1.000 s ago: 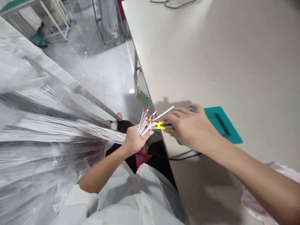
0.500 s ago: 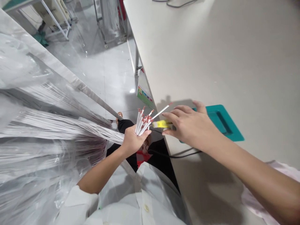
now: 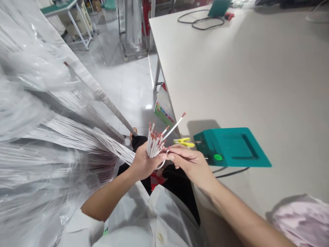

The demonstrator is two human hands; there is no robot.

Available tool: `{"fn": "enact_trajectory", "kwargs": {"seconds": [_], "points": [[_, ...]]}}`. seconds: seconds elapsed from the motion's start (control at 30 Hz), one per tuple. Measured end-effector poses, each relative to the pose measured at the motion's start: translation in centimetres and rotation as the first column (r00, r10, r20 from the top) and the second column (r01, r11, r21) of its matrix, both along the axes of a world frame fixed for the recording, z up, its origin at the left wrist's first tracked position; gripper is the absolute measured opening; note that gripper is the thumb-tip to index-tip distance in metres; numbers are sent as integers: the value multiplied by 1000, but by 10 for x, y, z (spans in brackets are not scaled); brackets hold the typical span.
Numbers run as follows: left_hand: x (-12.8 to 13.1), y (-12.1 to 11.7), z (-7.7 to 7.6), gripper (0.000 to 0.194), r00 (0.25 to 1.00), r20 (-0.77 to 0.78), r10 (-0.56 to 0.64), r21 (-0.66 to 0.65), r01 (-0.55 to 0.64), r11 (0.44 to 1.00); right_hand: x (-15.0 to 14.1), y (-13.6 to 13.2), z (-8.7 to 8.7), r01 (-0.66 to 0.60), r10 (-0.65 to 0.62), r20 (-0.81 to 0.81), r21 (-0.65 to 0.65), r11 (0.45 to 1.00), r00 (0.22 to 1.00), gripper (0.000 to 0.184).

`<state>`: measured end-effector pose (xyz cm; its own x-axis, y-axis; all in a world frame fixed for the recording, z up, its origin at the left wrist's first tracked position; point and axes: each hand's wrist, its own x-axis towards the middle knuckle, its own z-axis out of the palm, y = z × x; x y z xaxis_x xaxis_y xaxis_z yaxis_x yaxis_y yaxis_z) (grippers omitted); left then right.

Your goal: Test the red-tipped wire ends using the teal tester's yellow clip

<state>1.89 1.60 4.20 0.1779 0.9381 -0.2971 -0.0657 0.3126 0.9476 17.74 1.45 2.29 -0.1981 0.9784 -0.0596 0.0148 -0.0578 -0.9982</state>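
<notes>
My left hand (image 3: 142, 163) is wrapped round a bundle of white wires (image 3: 155, 146) whose reddish-copper tips point upward. One wire leans out to the right, longer than those around it. Right beside it, my right hand (image 3: 191, 166) pinches the end of a single bent white wire (image 3: 162, 164) that curves out of the bundle. The very tip between those fingers is mostly hidden. Just beyond the right hand, a yellow clip (image 3: 184, 141) sticks out from the edge of a teal device (image 3: 238, 137) with a round green button (image 3: 218, 157), which lies on the table.
Long white wires (image 3: 84, 133) under clear plastic sheeting (image 3: 28, 51) stretch along my left. The pale table (image 3: 231, 75) fills the right side. On it are a dark cable (image 3: 208, 22), another teal device (image 3: 219, 7) and a pinkish cloth (image 3: 303, 219). A wheeled rack (image 3: 125, 37) stands behind.
My right hand has come away from the yellow clip and teal device, down and left to the bundle, and closed on one wire. My view has tilted up, showing more of the far table.
</notes>
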Motion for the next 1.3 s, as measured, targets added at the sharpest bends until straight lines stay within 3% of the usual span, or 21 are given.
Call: {"fn": "enact_trajectory", "kwargs": {"seconds": [0.2,0.3,0.37,0.43,0.47,0.53,0.6,0.77,0.93,1.07,1.13,1.3], "points": [[-7,-9,-1,14,994,16,-112,46,111,993,-10,-9,-12,40,-101,-285,-212,976,953,13],[-7,-13,-7,15,995,-3,-99,44,99,994,-13,-11,-14,-1,-111,-321,-330,944,940,20],[-7,-14,-15,15,997,-47,-60,31,62,998,-12,-11,-14,-7,-56,-222,-271,962,973,21],[-7,-14,-22,18,996,-86,9,14,-8,1000,-10,-10,-14,94,-94,-2,-46,994,996,17],[-7,-13,-24,20,994,-94,49,6,-49,999,-9,-11,-14,157,-169,116,112,981,979,16],[-7,-12,-27,24,989,-101,106,-8,-107,994,-9,-13,-14,202,-320,263,393,897,910,21],[-5,-12,-25,23,988,-118,96,3,-97,995,-10,-15,-13,147,-334,308,500,853,891,21],[-1,-13,-20,21,981,-184,-60,130,85,988,-16,-17,-8,82,-194,244,403,911,950,9],[-4,-10,-21,20,981,-114,-157,41,162,986,-17,-16,-8,165,-211,133,297,941,968,10],[-10,-4,-16,25,983,2,-183,-4,183,983,-16,-17,-7,143,-162,61,234,962,985,18],[-13,-1,-14,31,992,58,-113,-24,115,993,-16,-18,-7,144,-158,43,237,961,986,19],[-14,1,-16,35,965,-1,262,-18,-262,965,-15,-19,-13,159,-173,53,205,966,984,13]]}}
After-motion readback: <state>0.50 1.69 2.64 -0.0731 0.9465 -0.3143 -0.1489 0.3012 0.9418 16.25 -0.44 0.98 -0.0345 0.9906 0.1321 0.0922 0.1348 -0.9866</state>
